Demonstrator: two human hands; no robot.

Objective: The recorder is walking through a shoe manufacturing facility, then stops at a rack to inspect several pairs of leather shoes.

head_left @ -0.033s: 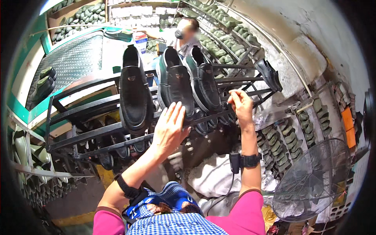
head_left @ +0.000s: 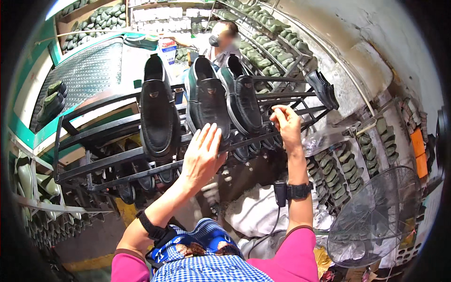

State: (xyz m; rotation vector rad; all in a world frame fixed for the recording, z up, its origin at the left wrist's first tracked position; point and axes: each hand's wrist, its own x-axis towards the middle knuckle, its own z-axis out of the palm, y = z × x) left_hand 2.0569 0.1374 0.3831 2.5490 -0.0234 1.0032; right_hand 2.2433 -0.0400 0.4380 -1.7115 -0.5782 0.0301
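Note:
Three black slip-on shoes stand in a row on a black metal rack (head_left: 105, 162), toes toward me: a left shoe (head_left: 159, 115), a middle shoe (head_left: 212, 104) and a right shoe (head_left: 246, 105). Each has a small badge on its upper. My left hand (head_left: 201, 157) is open, its fingers stretched flat over the toe of the middle shoe. To the right of the right shoe, my right hand (head_left: 288, 128) is raised, thumb and fingers pinched together. Whatever sits in that pinch, if anything, is too small to make out.
More dark shoes (head_left: 242, 152) fill the rack's lower level. Another pair (head_left: 322, 89) rests at its right end. Beyond it a person (head_left: 225, 42) works beside a green-edged table (head_left: 89, 70). A caged fan (head_left: 373, 221) stands at the lower right, near shelves of shoe lasts (head_left: 338, 169).
The three shoes have shifted slightly to the left on the rack. My right hand's fingers have moved a little left and up. My left hand stays on the middle shoe's toe.

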